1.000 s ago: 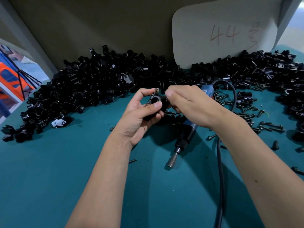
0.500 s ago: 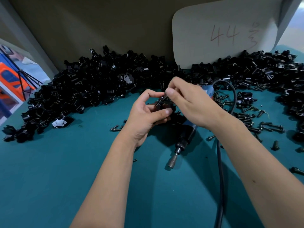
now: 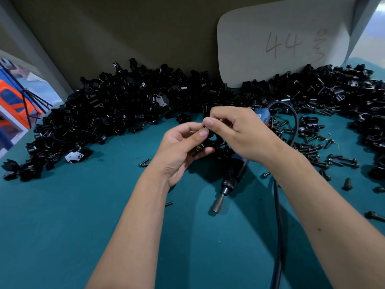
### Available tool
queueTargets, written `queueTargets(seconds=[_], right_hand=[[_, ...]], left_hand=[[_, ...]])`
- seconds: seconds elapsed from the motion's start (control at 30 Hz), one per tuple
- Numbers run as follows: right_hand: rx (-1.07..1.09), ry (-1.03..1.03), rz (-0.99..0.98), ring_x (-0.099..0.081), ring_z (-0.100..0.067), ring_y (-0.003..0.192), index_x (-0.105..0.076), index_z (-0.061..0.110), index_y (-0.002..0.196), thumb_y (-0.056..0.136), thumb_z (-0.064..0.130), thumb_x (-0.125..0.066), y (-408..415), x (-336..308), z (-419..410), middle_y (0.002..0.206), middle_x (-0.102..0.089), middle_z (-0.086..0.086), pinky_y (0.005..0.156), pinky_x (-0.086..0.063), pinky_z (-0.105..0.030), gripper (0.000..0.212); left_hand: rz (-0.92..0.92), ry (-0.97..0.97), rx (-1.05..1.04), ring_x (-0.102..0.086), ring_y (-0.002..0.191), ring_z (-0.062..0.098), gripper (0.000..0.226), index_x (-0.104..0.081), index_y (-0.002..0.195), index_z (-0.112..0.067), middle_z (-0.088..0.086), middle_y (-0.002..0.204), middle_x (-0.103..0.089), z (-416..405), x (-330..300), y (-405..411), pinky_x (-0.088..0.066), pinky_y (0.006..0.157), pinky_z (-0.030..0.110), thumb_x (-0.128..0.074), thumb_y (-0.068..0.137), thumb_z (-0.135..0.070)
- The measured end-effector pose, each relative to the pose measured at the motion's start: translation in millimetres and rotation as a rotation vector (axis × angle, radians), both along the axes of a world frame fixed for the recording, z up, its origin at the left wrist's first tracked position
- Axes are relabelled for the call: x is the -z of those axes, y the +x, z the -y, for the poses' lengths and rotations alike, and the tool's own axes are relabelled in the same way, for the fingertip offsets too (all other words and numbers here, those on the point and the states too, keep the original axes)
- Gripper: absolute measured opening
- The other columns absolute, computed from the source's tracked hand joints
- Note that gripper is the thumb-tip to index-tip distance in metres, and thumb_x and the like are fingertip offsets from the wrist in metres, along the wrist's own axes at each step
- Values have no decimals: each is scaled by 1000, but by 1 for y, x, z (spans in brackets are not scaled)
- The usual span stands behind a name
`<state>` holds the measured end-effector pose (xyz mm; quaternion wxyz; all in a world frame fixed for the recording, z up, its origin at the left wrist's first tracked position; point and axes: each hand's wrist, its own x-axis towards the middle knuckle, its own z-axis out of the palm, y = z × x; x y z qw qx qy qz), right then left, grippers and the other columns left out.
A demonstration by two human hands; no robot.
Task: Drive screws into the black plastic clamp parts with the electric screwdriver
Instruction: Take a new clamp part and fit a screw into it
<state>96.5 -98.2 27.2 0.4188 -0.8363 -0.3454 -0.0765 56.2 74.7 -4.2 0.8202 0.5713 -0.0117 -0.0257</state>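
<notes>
The left hand (image 3: pixel 181 147) grips a black clamp part (image 3: pixel 210 140). The right hand (image 3: pixel 235 132) pinches it from above. The electric screwdriver (image 3: pixel 233 174) lies just beneath the clamp part.

Clamp part (image 3: pixel 210 140) mostly hidden between the fingers (image 3: pixel 208 122) of both hands; can't tell if a screw is in there. Screwdriver (image 3: pixel 235 172) body covered under right hand (image 3: pixel 239 134). Cable (image 3: pixel 278 236) cut off at bottom edge.

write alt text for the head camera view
Two hands meet over a teal table: the left hand holds a black clamp part while the right hand pinches at it. An electric screwdriver lies beneath.
</notes>
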Motion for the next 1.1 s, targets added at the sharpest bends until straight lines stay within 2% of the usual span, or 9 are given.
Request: queueTargets(seconds=[0.13,0.23,0.3,0.43,0.57,0.67,0.9,1.0,1.1], right_hand=[[67,-22,16,-52,-25,68,-71,5,77,106,43,-53,1,0,-3,69,-58,-12,67,-43,-43,51],[83,-80,-20,-46,-18,63,-54,12,67,109,46,-43,-1,-2,-1,67,-50,-5,66,-42,-47,55],[56,-141,-43,-45,-14,68,-43,16,68,110,37,-39,-1,-3,1,73,-47,-1,70,-40,-43,48],[47,-172,-25,-46,-17,75,-45,15,70,109,28,-46,0,-5,0,80,-50,-5,73,-38,-37,41],[40,-57,-64,-44,-12,69,-52,10,87,108,27,-50,-1,0,-1,74,-52,-1,66,-38,-31,27],[15,-16,-1,-41,-10,69,-54,10,91,108,23,-52,0,0,-1,74,-50,-1,64,-34,-24,21],[54,-15,95,-44,-15,72,-57,9,80,106,26,-58,5,4,0,74,-51,-5,66,-34,-22,31],[65,-61,65,-45,-16,73,-54,12,74,107,32,-53,4,3,1,74,-48,-3,68,-36,-29,39],[86,-118,-2,-42,-10,74,-44,20,69,111,32,-43,2,1,-1,78,-43,0,69,-31,-31,44]], left_hand=[[7,-43,-1,-68,80,13,13,-76,90,-11,4,85,-68,4,2,0,-60,72,26,-77,78,-14],[24,-31,-32,-70,81,16,16,-77,91,-9,5,84,-70,5,3,1,-61,73,27,-78,75,-12],[16,-35,-61,-70,84,17,24,-75,97,-5,9,89,-71,4,3,1,-61,72,28,-78,74,-10],[-38,-49,-81,-66,92,24,34,-73,105,-2,20,102,-66,5,1,1,-61,72,27,-79,72,-10],[-36,-85,-62,-68,83,20,14,-73,85,-11,16,97,-65,7,0,1,-61,73,28,-80,72,-11],[-39,-129,-50,-71,80,19,16,-71,86,-11,17,98,-66,8,1,1,-62,75,30,-79,73,-10],[-27,-94,-59,-73,85,19,29,-72,97,-1,12,94,-73,9,2,2,-61,75,28,-81,71,-11],[28,-40,-80,-74,88,20,23,-77,93,-5,12,94,-75,6,1,1,-61,75,29,-82,71,-11],[127,23,-140,-74,84,20,18,-81,85,-16,8,88,-76,6,0,0,-61,73,30,-83,69,-8]])
